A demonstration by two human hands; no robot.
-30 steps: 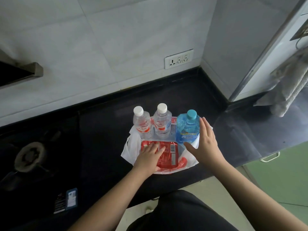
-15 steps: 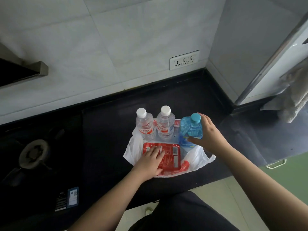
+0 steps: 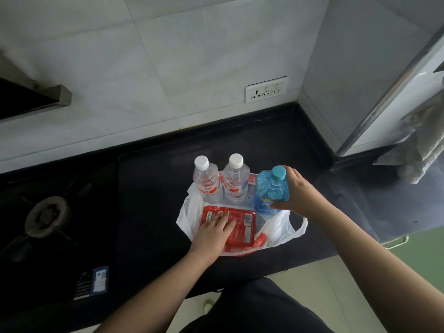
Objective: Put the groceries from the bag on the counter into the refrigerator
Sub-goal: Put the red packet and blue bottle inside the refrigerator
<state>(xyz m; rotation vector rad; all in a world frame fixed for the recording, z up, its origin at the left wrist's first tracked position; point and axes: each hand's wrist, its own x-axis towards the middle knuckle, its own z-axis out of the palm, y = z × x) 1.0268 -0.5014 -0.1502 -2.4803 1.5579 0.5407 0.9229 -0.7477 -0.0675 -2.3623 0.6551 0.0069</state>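
Observation:
A white plastic bag [image 3: 281, 230] lies spread open on the black counter [image 3: 153, 212]. Two clear water bottles with white caps and red labels stand in it, one on the left [image 3: 207, 182] and one beside it [image 3: 236, 182]. To their right is a blue bottle [image 3: 270, 191] with a teal cap; my right hand [image 3: 298, 193] grips it around its upper body. A flat red packet [image 3: 242, 225] lies in the bag's front part, and my left hand [image 3: 213, 233] rests flat on it with fingers spread.
A gas burner [image 3: 45, 216] sits at the counter's left. A wall socket [image 3: 266, 89] is on the tiled wall behind. The refrigerator [image 3: 394, 92] stands at the right with a grey towel [image 3: 425, 145] hanging from it. The counter's front edge is near my body.
My right hand went from open beside the blue bottle to wrapped around it. The left hand stayed on the red packet.

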